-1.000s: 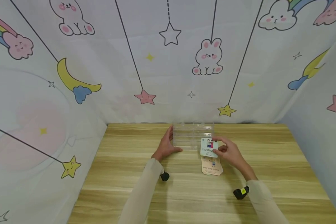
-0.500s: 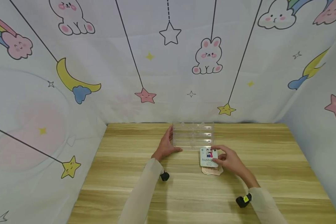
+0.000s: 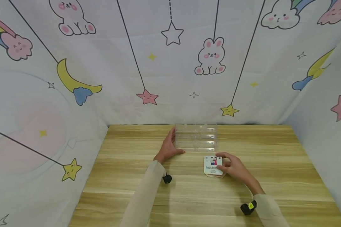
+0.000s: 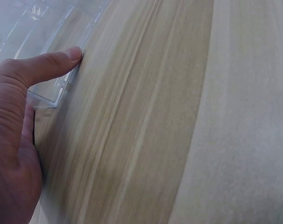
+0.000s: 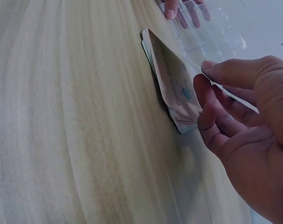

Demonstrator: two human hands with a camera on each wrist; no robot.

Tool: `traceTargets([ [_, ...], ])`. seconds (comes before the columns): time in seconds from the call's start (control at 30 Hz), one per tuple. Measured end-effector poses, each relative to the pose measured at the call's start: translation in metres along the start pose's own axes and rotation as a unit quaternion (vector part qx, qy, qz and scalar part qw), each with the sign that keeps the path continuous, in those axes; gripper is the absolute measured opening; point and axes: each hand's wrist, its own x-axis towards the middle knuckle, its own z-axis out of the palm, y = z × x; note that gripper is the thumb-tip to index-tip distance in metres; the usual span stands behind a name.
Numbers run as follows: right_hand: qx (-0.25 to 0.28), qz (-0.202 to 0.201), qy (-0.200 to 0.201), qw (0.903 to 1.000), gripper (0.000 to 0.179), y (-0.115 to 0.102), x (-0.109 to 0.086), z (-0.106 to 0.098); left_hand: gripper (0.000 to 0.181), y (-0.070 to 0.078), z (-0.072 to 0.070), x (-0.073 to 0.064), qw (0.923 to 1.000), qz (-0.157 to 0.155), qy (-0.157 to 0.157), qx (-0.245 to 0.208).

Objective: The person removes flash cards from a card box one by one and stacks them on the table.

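Note:
A clear plastic case point(image 3: 191, 141) with rows of slots lies at the back of the table. My left hand point(image 3: 169, 148) holds its near left corner, fingers along the left side; in the left wrist view the thumb point(image 4: 57, 64) rests on the front edge. Between thumb and fingers my right hand point(image 3: 235, 168) pinches a white picture card point(image 3: 211, 162) that reads "husba...", the rest covered by the thumb. In the right wrist view this card appears nearly edge-on, tilted over a small pile of cards point(image 5: 171, 77) with a pale orange one on top.
The wood-grain table point(image 3: 193, 198) reaches back to a white curtain point(image 3: 173, 72) printed with stars, rabbits and clouds. Similar cloth hangs at both sides. A small black camera point(image 3: 248, 208) sits at the right wrist, another black camera point(image 3: 167, 178) at the left.
My right hand has brought the white card down from the case's front edge, toward me, until it covers nearly all of the card pile. The left hand and the case have stayed put.

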Motion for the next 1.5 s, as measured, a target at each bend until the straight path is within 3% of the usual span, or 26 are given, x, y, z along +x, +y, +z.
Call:
traceTargets([
  [0.3,-0.112,-0.064,0.036,0.9910,0.049,0.010,-0.001,0.002,0.129,0.000,0.000,-0.001,1.0000,-0.001,0.001,-0.007],
  [0.43,-0.127,-0.075,0.042,0.9882,0.048,0.013,-0.001,0.003,0.129,0.001,0.001,-0.001,1.0000,0.000,0.001,-0.007],
  [1.23,-0.148,-0.027,0.021,0.9884,0.048,0.012,0.003,0.004,0.129,0.001,0.000,-0.002,0.9999,-0.013,0.001,0.007],
  [1.5,-0.144,-0.024,0.026,0.9889,0.055,0.014,0.006,0.001,0.132,0.001,-0.002,-0.007,0.9988,-0.001,-0.009,0.048],
])
